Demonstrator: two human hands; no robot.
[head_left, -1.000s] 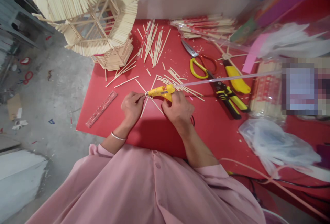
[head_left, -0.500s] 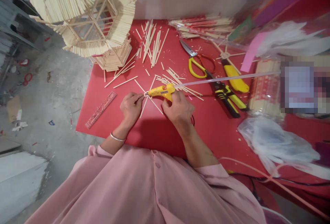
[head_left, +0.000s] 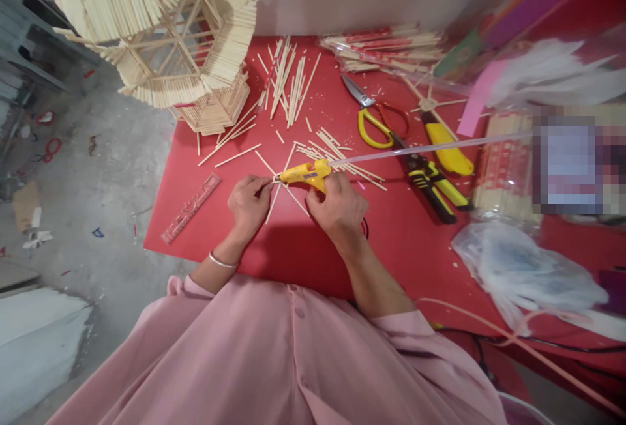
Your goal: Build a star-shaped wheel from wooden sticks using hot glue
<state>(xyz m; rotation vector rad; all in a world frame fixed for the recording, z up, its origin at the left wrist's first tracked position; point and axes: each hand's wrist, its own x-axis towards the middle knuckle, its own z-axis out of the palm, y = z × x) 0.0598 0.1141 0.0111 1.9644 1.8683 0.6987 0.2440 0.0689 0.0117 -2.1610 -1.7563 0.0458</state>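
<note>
My right hand (head_left: 338,208) is closed round a yellow glue gun (head_left: 306,173) with a long clear glue stick (head_left: 430,148) trailing to the right. Its nozzle points left at thin crossed wooden sticks (head_left: 282,190) lying on the red table (head_left: 303,255). My left hand (head_left: 248,205) has its fingers curled and pinches those sticks right by the nozzle. A bracelet sits on the left wrist.
A tall model built of sticks (head_left: 166,40) stands at the table's far left corner. Loose sticks (head_left: 288,83), yellow scissors (head_left: 372,118), yellow-black pliers (head_left: 433,184), a yellow cutter (head_left: 447,151), a red ruler (head_left: 192,207) and plastic bags (head_left: 523,275) lie around.
Almost nothing has moved; both hands stay at the crossed sticks with the glue gun nozzle at the joint. The view shifted slightly.
</note>
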